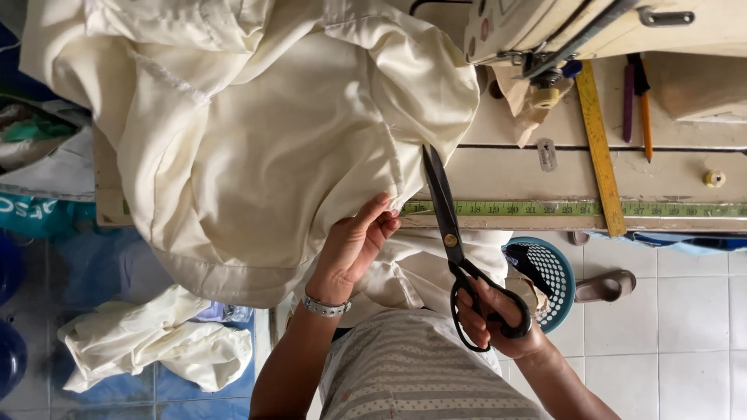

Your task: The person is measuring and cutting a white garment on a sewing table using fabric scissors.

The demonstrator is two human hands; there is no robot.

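A large cream cloth lies bunched over the sewing table and hangs over its front edge. My left hand, with a metal bracelet at the wrist, pinches the cloth's edge from below near the table front. My right hand grips the black handles of long scissors. Their blades point up and away from me, with the tips at the cloth's right-hand edge.
A cream sewing machine stands at the top right. A yellow ruler, pencils and a green tape measure along the front edge lie on the table. A blue basket, a sandal and more cream cloth are on the tiled floor.
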